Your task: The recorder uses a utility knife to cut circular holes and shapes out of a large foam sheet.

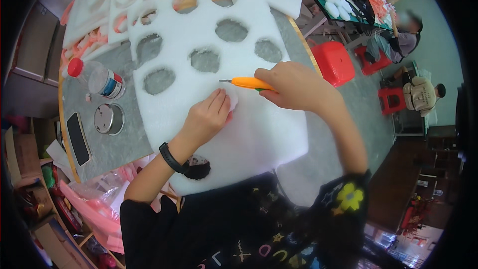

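Your surface [132, 144] is largely covered, its far edge hidden under foam. The holed sheet [264, 129] spans its middle and overhangs the near edge, where your left wrist partly blocks one hole. Your right hand [291, 87] is closed round the orange knife [246, 82], the handle's end hidden in your palm; whether the blade touches the sheet is hard to tell. Your left hand [211, 112], fingers bent together, covers most of a small pale piece [233, 100]; pinched or pressed, you can't tell.
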Demonstrator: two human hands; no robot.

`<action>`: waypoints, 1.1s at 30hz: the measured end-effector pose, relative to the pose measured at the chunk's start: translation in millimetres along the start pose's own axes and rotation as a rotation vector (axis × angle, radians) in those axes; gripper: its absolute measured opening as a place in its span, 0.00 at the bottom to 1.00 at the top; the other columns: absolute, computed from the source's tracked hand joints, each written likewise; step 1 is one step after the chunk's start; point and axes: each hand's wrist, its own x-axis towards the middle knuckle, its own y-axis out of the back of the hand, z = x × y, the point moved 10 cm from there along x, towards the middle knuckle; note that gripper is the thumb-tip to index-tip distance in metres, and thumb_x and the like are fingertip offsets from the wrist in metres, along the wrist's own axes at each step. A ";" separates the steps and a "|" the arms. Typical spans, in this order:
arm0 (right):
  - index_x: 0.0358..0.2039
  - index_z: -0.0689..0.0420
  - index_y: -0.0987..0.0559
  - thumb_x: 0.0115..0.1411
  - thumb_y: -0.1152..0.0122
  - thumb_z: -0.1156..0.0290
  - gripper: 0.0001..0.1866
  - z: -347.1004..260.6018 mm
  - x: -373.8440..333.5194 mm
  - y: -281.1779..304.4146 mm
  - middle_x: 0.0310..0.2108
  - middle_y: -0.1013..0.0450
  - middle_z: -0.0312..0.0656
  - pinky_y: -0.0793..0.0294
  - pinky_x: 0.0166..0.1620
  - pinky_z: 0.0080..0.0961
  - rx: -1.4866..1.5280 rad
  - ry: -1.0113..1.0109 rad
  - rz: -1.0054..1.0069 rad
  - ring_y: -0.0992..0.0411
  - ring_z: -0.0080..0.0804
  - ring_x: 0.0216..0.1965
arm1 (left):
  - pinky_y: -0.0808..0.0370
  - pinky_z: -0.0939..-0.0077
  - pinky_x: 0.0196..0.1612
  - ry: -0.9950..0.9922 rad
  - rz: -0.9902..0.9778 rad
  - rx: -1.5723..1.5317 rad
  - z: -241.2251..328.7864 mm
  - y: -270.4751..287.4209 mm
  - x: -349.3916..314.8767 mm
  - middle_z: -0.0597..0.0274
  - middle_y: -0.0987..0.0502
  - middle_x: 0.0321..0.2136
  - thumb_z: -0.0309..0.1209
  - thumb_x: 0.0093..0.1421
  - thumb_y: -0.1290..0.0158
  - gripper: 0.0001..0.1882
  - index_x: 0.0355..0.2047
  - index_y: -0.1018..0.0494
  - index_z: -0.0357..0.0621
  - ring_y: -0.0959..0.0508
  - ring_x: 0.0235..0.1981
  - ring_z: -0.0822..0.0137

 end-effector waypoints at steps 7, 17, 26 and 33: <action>0.32 0.58 0.28 0.52 0.43 0.68 0.09 -1.5 18.2 -10.4 0.19 0.30 0.45 0.32 0.28 0.37 -0.149 -0.014 -0.026 0.29 0.44 0.23 | 0.23 0.71 0.35 -0.003 -0.006 -0.041 -0.7 -3.6 1.8 0.50 0.25 0.36 0.25 0.42 0.41 0.17 0.34 0.30 0.34 0.22 0.38 0.57; 0.34 0.60 0.28 0.54 0.46 0.66 0.11 4.2 15.1 -20.8 0.21 0.28 0.46 0.31 0.31 0.37 -0.100 -0.039 -0.176 0.28 0.44 0.26 | 0.23 0.72 0.33 0.043 0.052 -0.141 -7.2 6.0 4.7 0.52 0.24 0.33 0.25 0.41 0.41 0.14 0.30 0.29 0.35 0.22 0.34 0.59; 0.36 0.62 0.30 0.57 0.48 0.63 0.14 11.0 4.3 -37.1 0.27 0.28 0.50 0.31 0.34 0.39 0.105 -0.112 -0.282 0.28 0.46 0.31 | 0.24 0.72 0.29 0.136 0.085 -0.238 -19.3 9.1 2.2 0.55 0.22 0.32 0.27 0.39 0.40 0.14 0.28 0.26 0.38 0.22 0.29 0.59; 0.35 0.64 0.32 0.59 0.51 0.62 0.16 14.8 -4.9 -53.0 0.25 0.29 0.51 0.30 0.32 0.39 0.219 -0.208 -0.304 0.28 0.46 0.28 | 0.25 0.75 0.28 0.292 0.038 -0.323 -35.3 6.7 4.2 0.55 0.22 0.27 0.27 0.40 0.40 0.13 0.28 0.25 0.38 0.22 0.26 0.59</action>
